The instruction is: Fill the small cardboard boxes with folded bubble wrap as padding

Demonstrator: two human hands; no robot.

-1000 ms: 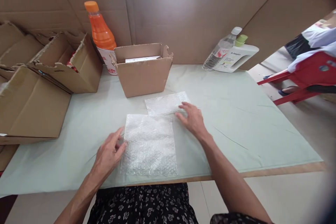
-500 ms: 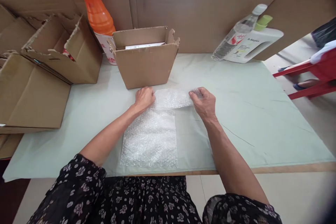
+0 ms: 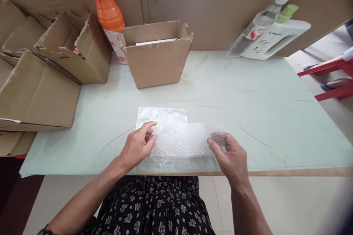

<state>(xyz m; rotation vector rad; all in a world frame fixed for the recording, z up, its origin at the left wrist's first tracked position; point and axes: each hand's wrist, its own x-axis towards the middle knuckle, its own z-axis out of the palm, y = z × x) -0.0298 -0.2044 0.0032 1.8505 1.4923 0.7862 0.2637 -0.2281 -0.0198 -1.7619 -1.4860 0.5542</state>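
Observation:
Two pieces of clear bubble wrap are on the pale green table cover (image 3: 248, 110) near its front edge. The smaller bubble wrap piece (image 3: 182, 140) is held crosswise over the larger bubble wrap sheet (image 3: 162, 115), which lies flat beneath it. My left hand (image 3: 138, 146) pinches the small piece's left end. My right hand (image 3: 230, 156) grips its right end. An open cardboard box (image 3: 157, 57) with a white item inside stands behind, at the middle of the table.
A tall orange bottle (image 3: 106, 5) stands behind the box. Torn and flattened cardboard boxes (image 3: 41, 69) fill the left side. A clear water bottle (image 3: 256, 27) and a white jug (image 3: 275, 38) lean at the back right. A red plastic chair (image 3: 328, 77) is on the floor beyond the right edge.
Both hands have pulled the smaller bubble wrap piece from the far end of the larger sheet toward me, so it now lies across the sheet's near part.

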